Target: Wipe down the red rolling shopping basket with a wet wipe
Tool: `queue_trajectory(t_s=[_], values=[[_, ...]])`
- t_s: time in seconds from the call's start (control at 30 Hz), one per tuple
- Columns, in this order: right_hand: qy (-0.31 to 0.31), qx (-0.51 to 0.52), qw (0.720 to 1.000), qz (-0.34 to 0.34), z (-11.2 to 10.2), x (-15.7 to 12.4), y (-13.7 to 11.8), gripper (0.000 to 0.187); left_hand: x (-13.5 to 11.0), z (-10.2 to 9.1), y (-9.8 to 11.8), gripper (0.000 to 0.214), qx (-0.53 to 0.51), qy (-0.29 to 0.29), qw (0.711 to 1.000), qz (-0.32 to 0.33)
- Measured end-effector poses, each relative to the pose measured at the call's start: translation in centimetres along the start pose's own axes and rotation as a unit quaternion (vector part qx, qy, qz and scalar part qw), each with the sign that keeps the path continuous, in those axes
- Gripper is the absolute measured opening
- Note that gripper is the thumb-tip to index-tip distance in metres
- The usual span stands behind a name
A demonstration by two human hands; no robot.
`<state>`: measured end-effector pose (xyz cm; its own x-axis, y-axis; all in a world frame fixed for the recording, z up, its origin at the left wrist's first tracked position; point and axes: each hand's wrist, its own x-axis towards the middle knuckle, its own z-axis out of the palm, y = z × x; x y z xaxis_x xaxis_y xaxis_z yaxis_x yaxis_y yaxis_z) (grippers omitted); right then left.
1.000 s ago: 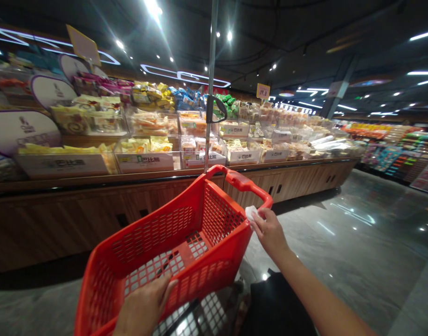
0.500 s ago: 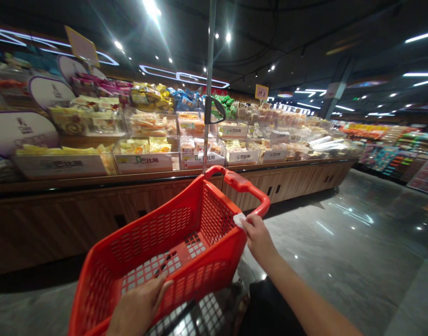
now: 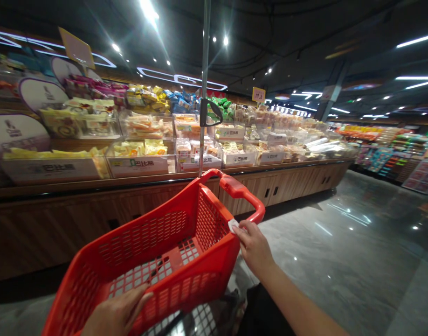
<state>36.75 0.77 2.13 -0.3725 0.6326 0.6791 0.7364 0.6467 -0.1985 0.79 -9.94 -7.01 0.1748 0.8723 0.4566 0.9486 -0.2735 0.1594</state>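
Note:
A red plastic shopping basket (image 3: 186,273) with a red handle sits in front of me, tilted, its meshed inside empty. My left hand (image 3: 112,315) grips the basket's near rim at the bottom left, fingers curled over the edge. My right hand (image 3: 254,247) is at the basket's right rim just below the handle, fingers pinched on a small white cloth or wipe (image 3: 233,225) pressed against the red plastic.
A long wooden counter (image 3: 95,205) with clear bins of packaged snacks runs along the left and back. A metal pole (image 3: 203,88) rises behind the basket. Glossy grey floor (image 3: 357,261) spreads to the right, with more shelves (image 3: 403,154) at the far right.
The basket and both hands have shifted left and down in view. My right hand with the white wipe slid left along the rim, away from the handle's end.

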Motion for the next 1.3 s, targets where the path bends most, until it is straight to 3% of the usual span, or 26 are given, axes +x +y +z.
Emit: queue_trajectory(t_s=[0.13, 0.23, 0.47, 0.73, 0.97, 1.1, 1.3], values=[[0.078, 0.027, 0.996, 0.041, -1.8, 1.3, 3.2, 0.033, 0.0, -0.7, -1.5, 0.037, -0.029, -0.027, 0.999, -0.015], [0.113, 0.028, 0.99, 0.077, -2.2, 1.6, 3.5, 0.03, -0.1, -0.6, -2.5, 0.037, -0.045, -0.03, 0.998, -0.027], [0.027, 0.079, 0.996, 0.008, -0.3, -0.2, -0.7, 0.047, -0.7, -0.5, -5.4, 0.022, -0.041, -0.008, 0.998, -0.037], [0.082, 0.045, 0.992, 0.083, -2.8, 2.0, 1.8, 0.028, 0.2, -2.1, -5.1, 0.025, -0.038, -0.014, 0.998, -0.054], [0.035, 0.087, 0.995, 0.03, -1.6, 0.6, -1.0, 0.038, 0.5, -2.7, -5.1, 0.036, -0.028, 0.007, 0.998, -0.055], [0.04, 0.093, 0.994, 0.048, -3.0, 1.4, 0.2, 0.031, 0.4, -2.8, -5.7, 0.045, -0.004, 0.041, 0.998, -0.055], [0.06, 0.117, 0.989, 0.068, -3.9, 2.5, 1.6, 0.024, 0.3, -3.3, -6.1, 0.042, 0.046, -0.013, 0.998, -0.035]])
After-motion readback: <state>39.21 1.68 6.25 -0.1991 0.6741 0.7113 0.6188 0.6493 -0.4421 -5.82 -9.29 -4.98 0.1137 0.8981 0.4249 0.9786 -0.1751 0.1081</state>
